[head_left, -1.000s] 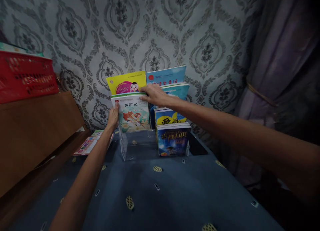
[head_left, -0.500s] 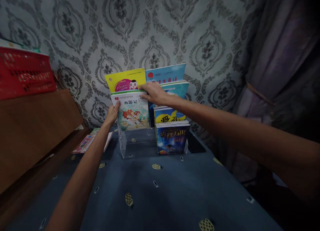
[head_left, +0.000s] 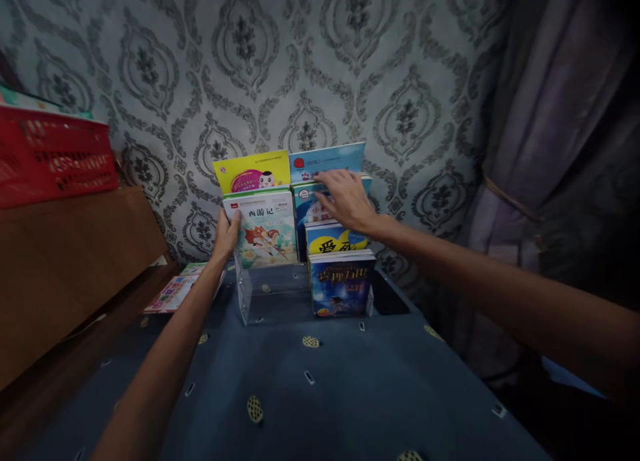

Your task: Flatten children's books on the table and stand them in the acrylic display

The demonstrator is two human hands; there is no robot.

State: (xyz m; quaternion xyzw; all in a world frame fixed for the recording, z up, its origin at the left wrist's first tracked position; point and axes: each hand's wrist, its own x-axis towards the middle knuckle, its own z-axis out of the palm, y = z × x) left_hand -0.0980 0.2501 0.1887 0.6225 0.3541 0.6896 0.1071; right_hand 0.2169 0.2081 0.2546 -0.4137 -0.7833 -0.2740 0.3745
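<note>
A clear acrylic book stand holds books in two stepped columns. My left hand grips the left edge of a white-covered book in the left column, thumb on its front. My right hand lies over the top of a blue book in the right column, with thumb and fingers apart. Behind these stand a yellow book and a light blue book. Lower right are a blue-and-yellow book and a dark blue book in front.
The stand is on a dark blue patterned cloth against a papered wall. Flat booklets lie at left, beside a brown wooden panel bearing a red basket. A tied curtain hangs at right.
My right hand has moved right, from the white book's top corner to the top of the blue book. My left hand stays at the white book's left edge. The view has tilted up slightly.
</note>
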